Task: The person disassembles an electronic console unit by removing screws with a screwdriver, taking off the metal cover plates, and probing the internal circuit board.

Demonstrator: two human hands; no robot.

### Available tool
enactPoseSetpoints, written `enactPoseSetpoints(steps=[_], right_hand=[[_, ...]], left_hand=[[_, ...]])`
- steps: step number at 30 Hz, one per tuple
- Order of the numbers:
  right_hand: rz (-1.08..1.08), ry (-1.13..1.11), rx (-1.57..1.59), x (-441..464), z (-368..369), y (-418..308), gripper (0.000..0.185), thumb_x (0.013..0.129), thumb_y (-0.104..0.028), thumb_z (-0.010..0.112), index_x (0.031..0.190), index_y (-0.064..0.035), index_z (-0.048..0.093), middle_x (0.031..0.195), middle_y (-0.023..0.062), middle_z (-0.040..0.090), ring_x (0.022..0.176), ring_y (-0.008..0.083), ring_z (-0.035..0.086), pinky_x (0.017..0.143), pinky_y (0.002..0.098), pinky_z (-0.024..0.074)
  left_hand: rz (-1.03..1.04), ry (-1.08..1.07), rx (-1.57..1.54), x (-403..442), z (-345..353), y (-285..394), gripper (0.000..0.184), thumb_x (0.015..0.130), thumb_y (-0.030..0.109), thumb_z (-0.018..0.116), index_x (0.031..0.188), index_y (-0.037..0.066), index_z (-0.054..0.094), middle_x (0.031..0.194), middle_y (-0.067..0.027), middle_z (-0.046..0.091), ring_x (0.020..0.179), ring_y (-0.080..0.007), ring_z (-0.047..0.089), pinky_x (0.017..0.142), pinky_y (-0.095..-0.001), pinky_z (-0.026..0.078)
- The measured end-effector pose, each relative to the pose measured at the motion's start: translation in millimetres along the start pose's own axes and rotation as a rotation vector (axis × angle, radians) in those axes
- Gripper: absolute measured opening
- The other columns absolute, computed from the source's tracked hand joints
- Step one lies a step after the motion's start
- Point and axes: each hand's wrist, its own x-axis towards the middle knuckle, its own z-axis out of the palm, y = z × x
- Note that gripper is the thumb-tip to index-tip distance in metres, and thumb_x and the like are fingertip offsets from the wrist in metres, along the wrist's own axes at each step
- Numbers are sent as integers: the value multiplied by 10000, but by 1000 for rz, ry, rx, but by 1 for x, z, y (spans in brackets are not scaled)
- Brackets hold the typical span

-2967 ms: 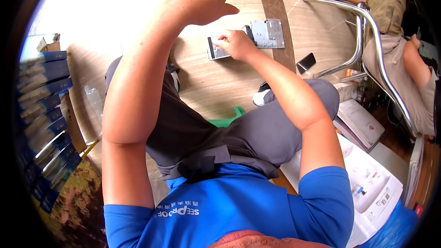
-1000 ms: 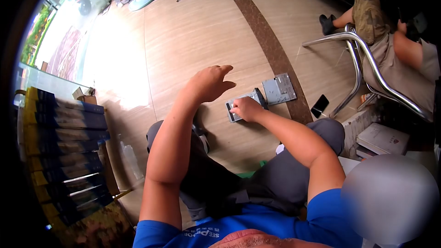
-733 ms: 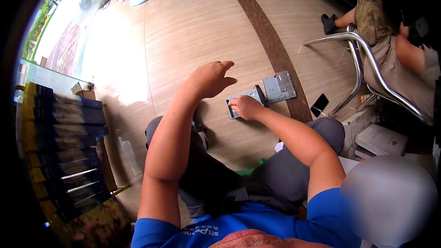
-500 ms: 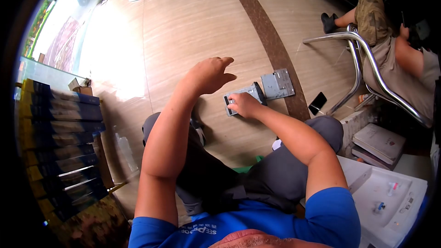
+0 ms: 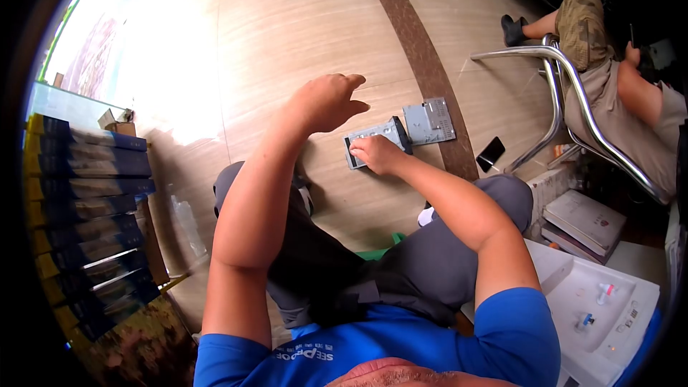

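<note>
On the tiled floor in front of my knees lies a grey metal box-shaped device with dark ends. My right hand rests over its near left part, fingers bent and drawn together at its edge; whatever is between the fingertips is too small to make out. Touching or just beside the device's right end is a flat grey metal panel with holes and markings. My left hand hovers up and to the left of the device, thumb and fingers apart, with nothing in it.
A black phone lies on the floor to the right. Beyond it stand a chrome-framed chair and a seated person. A white tray-like appliance and books are at the right; stacked blue-yellow boxes line the left.
The view has shifted slightly, so the floor items sit a little higher and further left. My right hand stays at the device's edge; my left hand is still raised and spread.
</note>
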Motion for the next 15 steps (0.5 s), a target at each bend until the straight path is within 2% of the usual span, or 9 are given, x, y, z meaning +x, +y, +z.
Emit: enactPoseSetpoints(steps=[3, 5, 6, 8, 11, 15], right_hand=[[-3, 53, 52, -1, -2, -5, 236, 893, -238, 594, 969, -26, 664, 923, 218, 684, 892, 399, 651, 798, 474, 509], [157, 104, 42, -3, -5, -8, 233, 895, -232, 594, 942, -18, 672, 921, 212, 686, 892, 395, 651, 796, 466, 510], [158, 101, 42, -1, -7, -7, 233, 895, -232, 594, 942, -18, 672, 921, 212, 686, 892, 395, 651, 796, 466, 510], [118, -1, 11, 1, -12, -5, 210, 891, -176, 611, 990, 0, 669, 908, 202, 685, 882, 380, 650, 778, 431, 509], [-2, 68, -18, 1, -7, -3, 201, 891, -169, 603, 979, -3, 673, 905, 207, 680, 882, 384, 648, 783, 433, 510], [1, 57, -28, 1, -3, -3, 240, 893, -220, 586, 997, -34, 697, 974, 207, 689, 938, 380, 651, 830, 448, 513]], left_hand=[[3, 0, -7, 0, -1, 1, 510, 899, 298, 651, 1319, 28, 543, 1178, -230, 638, 1112, -392, 588, 947, -435, 473], [2, -3, 1, 0, -1, 2, 511, 899, 298, 651, 1319, 29, 542, 1172, -228, 641, 1110, -391, 589, 944, -435, 475], [4, -5, 12, 0, -1, 1, 512, 899, 299, 651, 1320, 30, 541, 1165, -227, 644, 1108, -391, 590, 940, -434, 476], [29, 20, 33, 2, 3, -3, 513, 895, 317, 653, 1311, 36, 546, 1119, -214, 661, 1075, -380, 609, 907, -440, 492], [47, 45, 52, 4, 7, -7, 513, 892, 333, 653, 1303, 42, 552, 1067, -201, 679, 1041, -370, 628, 872, -446, 508], [40, 29, 50, 4, 5, -5, 509, 896, 331, 651, 1301, 39, 551, 1068, -204, 677, 1042, -371, 628, 873, -443, 508]])
